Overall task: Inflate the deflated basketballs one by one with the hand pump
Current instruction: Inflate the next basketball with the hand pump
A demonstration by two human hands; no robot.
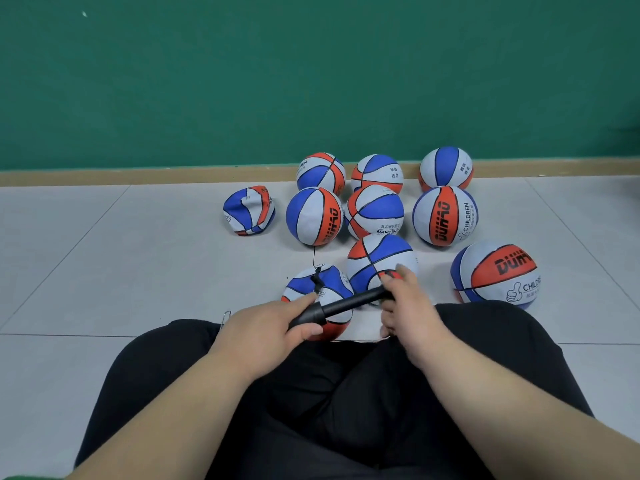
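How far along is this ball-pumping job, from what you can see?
Done: eight round balls look fully inflated. In hand: the left hand and right hand grip the pump, whose hose runs to a sagging ball at the knees. Left: that one, plus a crumpled ball on the far left.

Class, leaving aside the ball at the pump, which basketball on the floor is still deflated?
The leftmost basketball, lying apart to the left of the group: it is crumpled and caved in, while the others are round.
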